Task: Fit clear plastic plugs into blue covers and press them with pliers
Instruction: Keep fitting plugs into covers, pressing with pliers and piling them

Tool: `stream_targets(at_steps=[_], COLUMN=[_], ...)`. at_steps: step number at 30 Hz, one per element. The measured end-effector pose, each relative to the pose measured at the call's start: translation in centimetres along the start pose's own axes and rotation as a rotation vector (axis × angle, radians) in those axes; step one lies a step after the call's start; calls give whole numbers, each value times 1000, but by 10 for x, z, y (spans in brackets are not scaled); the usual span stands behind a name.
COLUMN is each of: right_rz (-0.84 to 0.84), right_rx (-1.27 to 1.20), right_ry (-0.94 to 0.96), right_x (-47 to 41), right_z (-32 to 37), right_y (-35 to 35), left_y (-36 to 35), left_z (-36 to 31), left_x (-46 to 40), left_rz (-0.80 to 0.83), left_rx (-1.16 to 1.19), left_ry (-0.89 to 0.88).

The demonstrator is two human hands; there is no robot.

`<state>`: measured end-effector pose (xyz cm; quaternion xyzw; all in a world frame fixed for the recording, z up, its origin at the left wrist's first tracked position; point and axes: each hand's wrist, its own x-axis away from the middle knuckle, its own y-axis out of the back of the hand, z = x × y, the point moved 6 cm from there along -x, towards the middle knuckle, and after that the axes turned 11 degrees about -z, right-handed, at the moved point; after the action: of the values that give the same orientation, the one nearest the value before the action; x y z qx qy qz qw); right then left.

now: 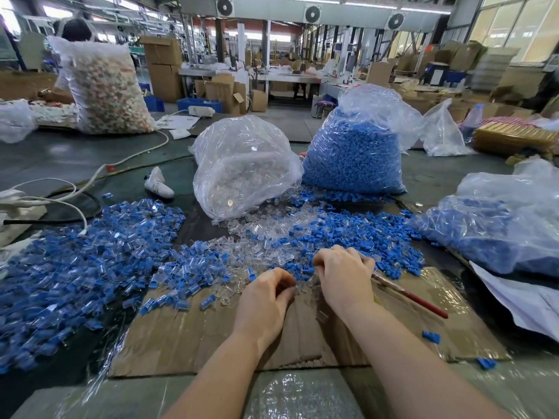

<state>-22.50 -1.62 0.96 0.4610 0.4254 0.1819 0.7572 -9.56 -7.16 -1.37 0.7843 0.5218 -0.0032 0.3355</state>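
Standing beside the bench, I note the risks from the biggest item down.

Bag of blue covers [352, 158], at 1 o'clock from the worker: upright, its mouth open, loose covers spilled at its base. A nudge from an elbow could tip more onto the bench.

Bag of clear plugs [245, 167], at 12 o'clock: slumped on its side, plugs running out toward the hands. Plugs and covers are already mixed in the middle, so a wrong or doubled pick is likely.

Finished pile [84, 267], at 9 to 10 o'clock: it runs into the loose stock at 11 o'clock with no clear gap. Unpressed pieces could slide in and pass as done.

Cardboard sheet [187, 337] under the hands: film-covered and glossy, so small parts may skate off; 2 stray covers lie toward 4 o'clock.

Pliers [411, 294], at 3 o'clock: the red handle runs out from under the right hand [344, 276], and whether the curled fingers grip it I cannot tell.

Left hand [266, 294]: fingers curled, pinching a clear plug [298, 287] at the fingertips. The piece is hard to see, and misalignment is the likely fault.
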Motion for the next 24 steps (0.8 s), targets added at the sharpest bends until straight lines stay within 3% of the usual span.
stream_targets(at_steps=[16,24], right_rz=[22,-59], right_rx=[135,-9], right_ry=[115,-11], right_x=[-6,-11], right_z=[12,0], right_y=[-7,-4], left_y=[0,0], left_z=[0,1], left_x=[0,0], left_rz=[-1,-7], left_rx=[22,33], left_ry=[-12,-10])
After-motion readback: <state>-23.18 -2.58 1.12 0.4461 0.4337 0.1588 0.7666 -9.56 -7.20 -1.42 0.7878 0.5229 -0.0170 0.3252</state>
